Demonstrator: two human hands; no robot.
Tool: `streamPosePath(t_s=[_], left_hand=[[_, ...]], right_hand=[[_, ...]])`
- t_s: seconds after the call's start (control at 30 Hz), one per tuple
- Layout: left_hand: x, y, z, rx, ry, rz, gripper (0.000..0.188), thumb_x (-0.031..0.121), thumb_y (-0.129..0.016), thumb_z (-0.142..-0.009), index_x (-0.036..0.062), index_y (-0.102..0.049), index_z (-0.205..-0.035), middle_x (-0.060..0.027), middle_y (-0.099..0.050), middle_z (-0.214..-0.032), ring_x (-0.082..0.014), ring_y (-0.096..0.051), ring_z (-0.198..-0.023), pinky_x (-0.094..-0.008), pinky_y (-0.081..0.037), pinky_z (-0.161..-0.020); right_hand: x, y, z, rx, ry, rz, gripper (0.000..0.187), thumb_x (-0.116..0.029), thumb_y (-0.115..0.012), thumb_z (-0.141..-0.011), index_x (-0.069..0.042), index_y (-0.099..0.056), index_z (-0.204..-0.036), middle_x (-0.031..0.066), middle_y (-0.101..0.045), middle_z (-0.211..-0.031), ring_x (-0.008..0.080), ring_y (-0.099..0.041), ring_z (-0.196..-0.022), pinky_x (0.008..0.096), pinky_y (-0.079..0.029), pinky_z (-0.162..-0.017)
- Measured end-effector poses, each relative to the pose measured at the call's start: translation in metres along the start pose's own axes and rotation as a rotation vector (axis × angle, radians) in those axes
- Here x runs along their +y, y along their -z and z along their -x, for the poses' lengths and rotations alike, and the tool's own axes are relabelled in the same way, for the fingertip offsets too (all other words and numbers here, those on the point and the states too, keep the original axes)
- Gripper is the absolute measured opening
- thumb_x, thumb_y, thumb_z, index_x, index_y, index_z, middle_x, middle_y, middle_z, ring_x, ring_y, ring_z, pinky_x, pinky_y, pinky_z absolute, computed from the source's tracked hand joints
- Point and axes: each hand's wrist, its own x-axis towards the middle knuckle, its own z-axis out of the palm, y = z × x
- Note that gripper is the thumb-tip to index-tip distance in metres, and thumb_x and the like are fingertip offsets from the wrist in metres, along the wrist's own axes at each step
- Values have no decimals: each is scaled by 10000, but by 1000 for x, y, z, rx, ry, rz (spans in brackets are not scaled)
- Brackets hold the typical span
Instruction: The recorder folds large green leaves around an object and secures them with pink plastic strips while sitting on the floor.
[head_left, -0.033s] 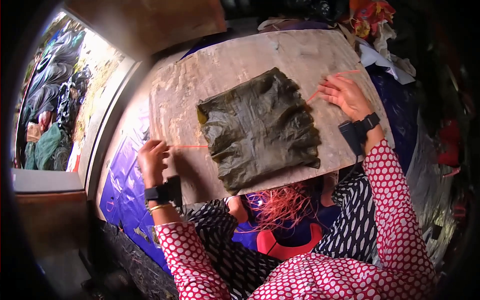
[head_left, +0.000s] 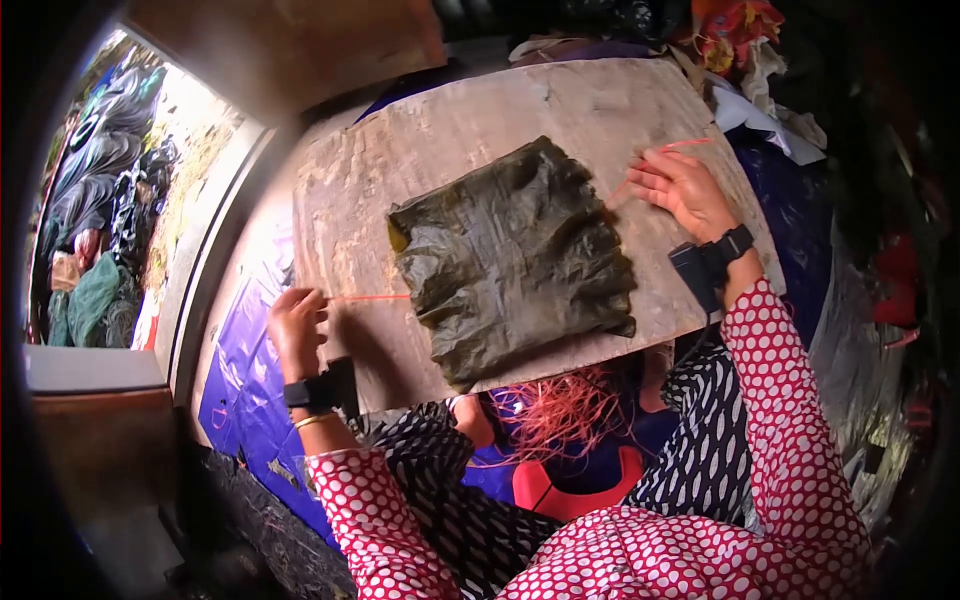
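A squarish bundle of dark green, wrinkled leaves [head_left: 515, 265] lies flat on a wooden board [head_left: 350, 210] before me. A thin pink-red string [head_left: 370, 297] sticks out from both sides of the bundle; the stretch between is hidden beneath it. At the left, my left hand [head_left: 297, 318] pinches one end and the string runs straight to the leaves. My right hand [head_left: 682, 188], beyond the upper right edge, is closed on the other end, whose loose tip pokes out past the fingers. Neither hand touches the leaves.
Below the board's near edge lies a tangle of pink-red strings [head_left: 565, 415] by a red plastic piece [head_left: 575, 492]. Purple-blue sheeting [head_left: 250, 370] spreads at the left. Crumpled white material [head_left: 760, 125] sits at the far right, and a bright opening shows plastic heaps [head_left: 100, 190].
The whole view has shifted slightly, with the board and bundle appearing a little further left. Both hands keep their grip on the string, almost unmoved.
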Motion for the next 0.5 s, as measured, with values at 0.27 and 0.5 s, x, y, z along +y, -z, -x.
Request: streamPosePath(t_s=[0.27, 0.5], left_hand=[[42, -30, 21, 1, -216, 247, 211, 244, -627, -850, 67, -644, -963, -43, -687, -914, -109, -643, -866, -225, -431, -547], [100, -102, 79, -453, -298, 370, 144, 149, -579, -881, 25, -623, -941, -66, -666, -865, -131, -654, -733, -208, -453, -497]], right_hand=[[-1, -21, 6, 58, 155, 115, 219, -206, -571, -908, -1, -596, -980, 74, -642, -899, 168, -632, -755, 283, -527, -663], [14, -84, 37, -74, 575, 913, 242, -245, -595, -872, -28, -658, -785, 113, -630, -684, 229, -624, -609, 332, -473, -550]])
